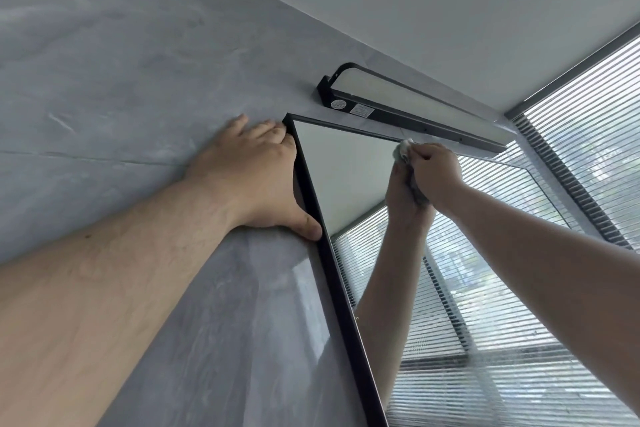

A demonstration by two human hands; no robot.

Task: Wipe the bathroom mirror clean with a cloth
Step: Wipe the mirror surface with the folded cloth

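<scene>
The right hand (434, 172) is closing into a fist around a bunched pale cloth (403, 149) and pressing it against the glass near the top edge of the mirror (346, 170), just under the black wall lamp (408, 104). The left hand (258, 181) is lying flat and open, fingers spread on the grey marbled wall (104, 80), with the thumb resting along the mirror's black frame (311, 194) near its top left corner; it is gripping nothing, only bracing.

The cloth is looking soft and limp, so it is folding to whatever shape the fist gives it, and a wadded hold with a pad of fabric showing past the knuckles seems the right way to carry it. The mirror is hanging on the wall, running from that corner down to the near right, and reflecting the wiping arm and the window blinds (588, 136). Its glass is likely smooth, stiff and breakable, so steady moderate pressure is probably wiser than hard pushing, and the frame edge is the safer place for a steadying hand.

Two small stickers, one round and one oblong, are showing on the lamp's underside, but their print is too small to read
</scene>
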